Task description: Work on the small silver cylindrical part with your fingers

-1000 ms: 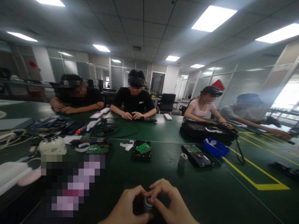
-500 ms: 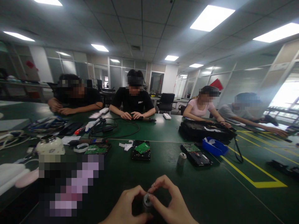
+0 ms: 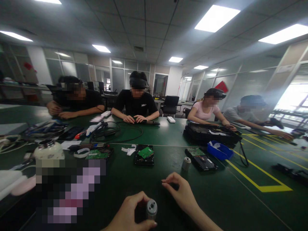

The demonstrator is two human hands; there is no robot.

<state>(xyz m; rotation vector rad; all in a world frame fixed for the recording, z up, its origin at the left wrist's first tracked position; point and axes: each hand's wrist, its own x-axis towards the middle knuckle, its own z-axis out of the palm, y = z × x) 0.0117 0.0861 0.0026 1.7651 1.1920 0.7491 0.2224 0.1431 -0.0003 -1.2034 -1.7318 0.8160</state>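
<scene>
At the bottom of the view my left hand is closed round a small silver cylindrical part, its round end face turned up. My right hand hovers just above and to the right of it, off the part, its fingers loosely curled and pinched together with nothing that I can make out in them. Farther out on the green table stands a second small silver cylinder, upright. Beside it lie an opened hard drive and another hard drive with a green circuit board.
Several people sit along the far edge of the table, working with their own hands. A black bag, a blue tray, black cables and a white round device lie on the table. Yellow tape lines mark the right side.
My right hand has let go of the silver part and moved up and to the right. My left hand keeps hold of it, and its end face now shows.
</scene>
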